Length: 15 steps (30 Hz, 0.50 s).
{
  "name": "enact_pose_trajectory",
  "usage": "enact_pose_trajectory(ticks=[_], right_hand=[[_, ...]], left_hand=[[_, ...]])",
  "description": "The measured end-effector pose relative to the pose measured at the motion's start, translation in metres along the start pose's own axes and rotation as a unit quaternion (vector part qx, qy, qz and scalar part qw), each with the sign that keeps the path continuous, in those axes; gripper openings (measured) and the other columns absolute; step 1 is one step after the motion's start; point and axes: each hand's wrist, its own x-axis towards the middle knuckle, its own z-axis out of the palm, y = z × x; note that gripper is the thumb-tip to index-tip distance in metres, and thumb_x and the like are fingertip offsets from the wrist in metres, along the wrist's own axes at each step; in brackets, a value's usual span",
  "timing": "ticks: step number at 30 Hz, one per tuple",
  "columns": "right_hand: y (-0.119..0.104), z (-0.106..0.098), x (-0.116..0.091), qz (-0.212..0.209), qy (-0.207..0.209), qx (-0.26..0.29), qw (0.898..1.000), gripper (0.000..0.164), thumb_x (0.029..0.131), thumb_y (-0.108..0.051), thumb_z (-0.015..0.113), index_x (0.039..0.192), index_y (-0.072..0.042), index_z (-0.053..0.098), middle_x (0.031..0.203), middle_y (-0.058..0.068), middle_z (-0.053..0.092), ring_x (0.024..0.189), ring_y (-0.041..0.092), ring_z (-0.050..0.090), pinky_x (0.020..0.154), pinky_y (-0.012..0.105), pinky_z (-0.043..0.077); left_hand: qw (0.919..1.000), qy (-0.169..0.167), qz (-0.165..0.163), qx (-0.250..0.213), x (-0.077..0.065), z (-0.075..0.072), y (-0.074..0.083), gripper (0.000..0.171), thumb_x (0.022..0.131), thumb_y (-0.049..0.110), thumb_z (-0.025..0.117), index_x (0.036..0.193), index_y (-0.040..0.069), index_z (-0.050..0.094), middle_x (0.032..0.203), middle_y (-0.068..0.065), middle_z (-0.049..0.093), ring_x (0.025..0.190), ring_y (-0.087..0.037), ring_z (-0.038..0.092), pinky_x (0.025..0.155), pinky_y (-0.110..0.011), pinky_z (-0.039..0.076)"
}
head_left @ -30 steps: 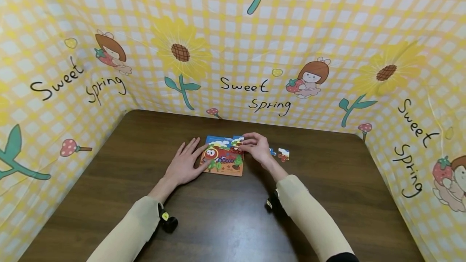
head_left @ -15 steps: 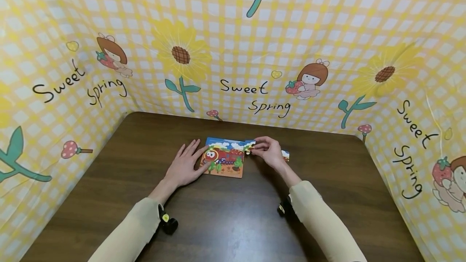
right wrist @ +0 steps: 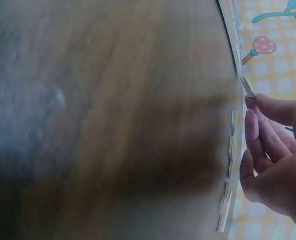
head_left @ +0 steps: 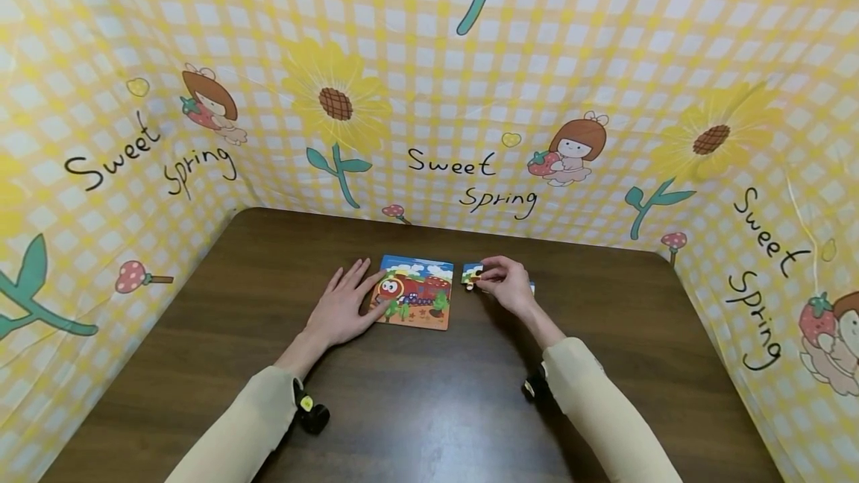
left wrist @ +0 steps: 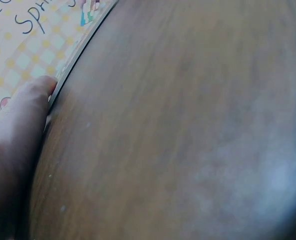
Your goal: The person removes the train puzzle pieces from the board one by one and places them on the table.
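We rest our left hand (head_left: 342, 308), fingers spread, against the puzzle board (head_left: 419, 293) and pinch a puzzle piece (head_left: 472, 272) in our right hand (head_left: 510, 285), where loose fingers could drop it.

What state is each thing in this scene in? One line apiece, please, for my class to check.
Puzzle: flat on the table, under the left hand's fingers.
Held piece: pinched, apart from the puzzle.
Loose pieces: lying on the table, mostly hidden in the head view.
Left hand: spread, resting on the puzzle.
Right hand: pinching the held piece.
Table: shiny, reflecting light.
Cloth: hanging, slightly creased.
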Motion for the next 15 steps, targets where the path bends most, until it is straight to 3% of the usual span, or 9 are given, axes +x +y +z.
enact_pose_trajectory(ticks=[8,15], right_hand=[[0.0045,-0.0002,0.0002,-0.006,0.001,-0.016,1.0,0.039,0.095,0.003,0.082,0.134,0.004,0.073,0.108,0.024,0.084,0.098,0.037,0.079,0.07,0.019,0.058],[0.0049,-0.0006,0.0008,-0.014,0.003,-0.035,0.999,0.039,0.095,0.001,0.083,0.132,0.004,0.073,0.103,0.022,0.084,0.09,0.029,0.077,0.071,0.021,0.055]], left_hand=[[0.9999,-0.006,-0.005,0.01,-0.0004,-0.0011,0.0005,0.076,0.106,0.065,0.059,0.169,0.025,0.047,0.183,-0.015,0.029,0.172,-0.035,0.023,0.14,-0.064,0.013],[0.9999,-0.007,-0.006,0.011,0.0,-0.0001,-0.0002,0.076,0.107,0.067,0.056,0.169,0.025,0.047,0.182,-0.016,0.029,0.172,-0.036,0.024,0.14,-0.065,0.013]])
